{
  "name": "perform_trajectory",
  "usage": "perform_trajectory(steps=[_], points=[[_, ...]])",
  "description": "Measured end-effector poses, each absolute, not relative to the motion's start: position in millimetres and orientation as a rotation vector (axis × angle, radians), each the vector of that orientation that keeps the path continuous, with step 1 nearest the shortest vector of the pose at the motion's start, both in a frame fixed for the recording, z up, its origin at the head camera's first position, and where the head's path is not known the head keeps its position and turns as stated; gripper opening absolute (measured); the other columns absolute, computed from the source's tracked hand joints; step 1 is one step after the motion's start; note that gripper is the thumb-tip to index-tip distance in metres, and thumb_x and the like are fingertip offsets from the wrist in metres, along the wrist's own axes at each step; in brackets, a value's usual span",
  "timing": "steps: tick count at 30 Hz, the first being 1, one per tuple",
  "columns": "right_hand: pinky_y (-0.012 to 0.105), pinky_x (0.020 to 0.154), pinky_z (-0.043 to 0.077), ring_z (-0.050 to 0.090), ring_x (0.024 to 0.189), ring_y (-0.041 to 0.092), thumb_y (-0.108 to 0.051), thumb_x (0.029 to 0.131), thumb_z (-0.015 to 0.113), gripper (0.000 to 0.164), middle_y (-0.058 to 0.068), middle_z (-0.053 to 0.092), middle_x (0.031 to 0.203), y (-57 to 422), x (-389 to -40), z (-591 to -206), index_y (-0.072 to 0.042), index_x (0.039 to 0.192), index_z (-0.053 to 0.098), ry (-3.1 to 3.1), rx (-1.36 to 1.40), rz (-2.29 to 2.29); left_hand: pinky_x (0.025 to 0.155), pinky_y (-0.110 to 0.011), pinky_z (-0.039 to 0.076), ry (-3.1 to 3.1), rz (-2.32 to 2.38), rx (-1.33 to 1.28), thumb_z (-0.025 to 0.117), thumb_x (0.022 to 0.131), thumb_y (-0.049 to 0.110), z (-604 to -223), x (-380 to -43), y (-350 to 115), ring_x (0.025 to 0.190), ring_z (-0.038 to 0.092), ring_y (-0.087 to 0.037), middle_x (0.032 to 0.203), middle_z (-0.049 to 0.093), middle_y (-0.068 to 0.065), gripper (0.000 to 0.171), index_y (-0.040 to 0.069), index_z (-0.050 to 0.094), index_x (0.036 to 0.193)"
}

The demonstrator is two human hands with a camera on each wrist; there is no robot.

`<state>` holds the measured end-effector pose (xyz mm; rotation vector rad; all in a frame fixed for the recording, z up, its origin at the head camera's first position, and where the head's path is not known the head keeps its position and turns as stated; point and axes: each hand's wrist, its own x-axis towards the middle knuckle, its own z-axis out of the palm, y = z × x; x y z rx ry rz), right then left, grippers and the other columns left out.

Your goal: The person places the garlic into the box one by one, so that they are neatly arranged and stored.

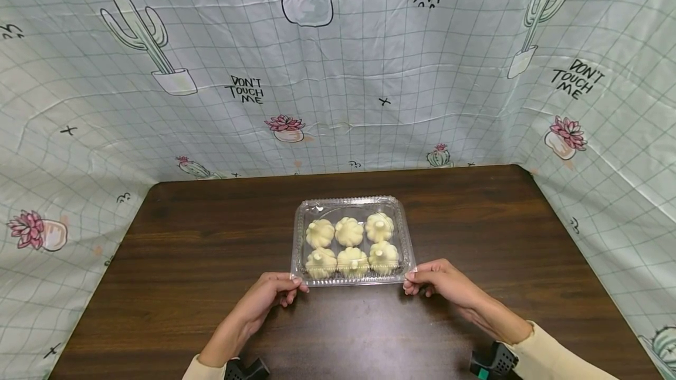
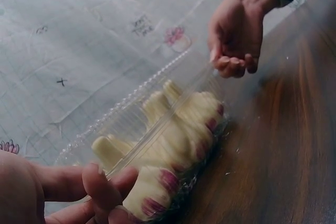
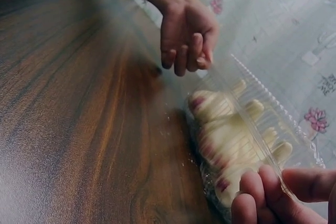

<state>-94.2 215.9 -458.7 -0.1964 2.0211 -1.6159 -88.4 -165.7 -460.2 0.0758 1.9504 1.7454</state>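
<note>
A clear plastic clamshell container [image 1: 352, 281] is at the middle of the table in the head view. Inside it sit two rows of pale yellow, ribbed garlic bulbs [image 1: 349, 231]. Purple patches mark the low sides of the bulbs [image 3: 218, 148] in the right wrist view. My left hand [image 1: 266, 297] pinches the container's front left corner between thumb and fingers. At the front right corner, my right hand [image 1: 448, 287] pinches the rim the same way. The left wrist view shows the left fingers [image 2: 102, 187] on the clear plastic edge.
The dark brown wooden table [image 1: 211, 239] extends around the container on all sides. Behind it and along both sides hangs a pale grid-patterned cloth [image 1: 348, 51] printed with cacti and lettering. Black devices are strapped to the left wrist [image 1: 245, 369] and the right wrist [image 1: 494, 361].
</note>
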Motion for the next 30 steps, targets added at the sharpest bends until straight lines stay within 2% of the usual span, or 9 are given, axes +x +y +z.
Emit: perform_trajectory(steps=[8,13,20,30], points=[[0.026,0.072,0.046,0.064,0.086,0.013,-0.020,0.105,0.059,0.035,-0.002,0.075,0.089,216.1,-93.7,-458.6,0.012,0.108,0.073,2.030,-0.189,-1.619,0.066,-0.021,0.042,1.955,1.742,0.081,0.056,0.104,0.011,-460.8,-88.4,-165.5,0.068,0.049,-0.008,0.069,0.052,0.005,0.032,-0.018,0.070,0.105],[0.026,0.070,0.046,0.063,0.084,0.012,-0.018,0.106,0.058,0.031,-0.003,0.075,0.088,215.4,-92.5,-460.2,0.008,0.104,0.075,2.029,-0.160,-1.632,0.065,-0.022,0.042,1.962,1.720,0.102,0.056,0.106,0.013,-460.7,-87.6,-166.1,0.069,0.049,-0.009,0.070,0.052,0.005,0.034,-0.017,0.070,0.108],[0.024,0.067,0.054,0.066,0.082,0.012,-0.018,0.107,0.056,0.031,0.000,0.075,0.090,212.8,-91.1,-459.8,0.007,0.105,0.075,2.026,-0.127,-1.625,0.062,-0.022,0.042,1.915,1.690,0.153,0.053,0.108,0.015,-460.5,-87.5,-168.4,0.069,0.052,-0.009,0.072,0.056,0.006,0.038,-0.019,0.066,0.115],[0.024,0.066,0.055,0.065,0.081,0.012,-0.022,0.108,0.057,0.033,0.000,0.074,0.092,213.1,-91.5,-457.2,0.004,0.106,0.075,1.998,-0.118,-1.611,0.059,-0.019,0.047,1.830,1.680,0.116,0.054,0.108,0.018,-458.0,-87.1,-169.0,0.070,0.056,-0.008,0.076,0.061,0.005,0.032,-0.008,0.072,0.112]])
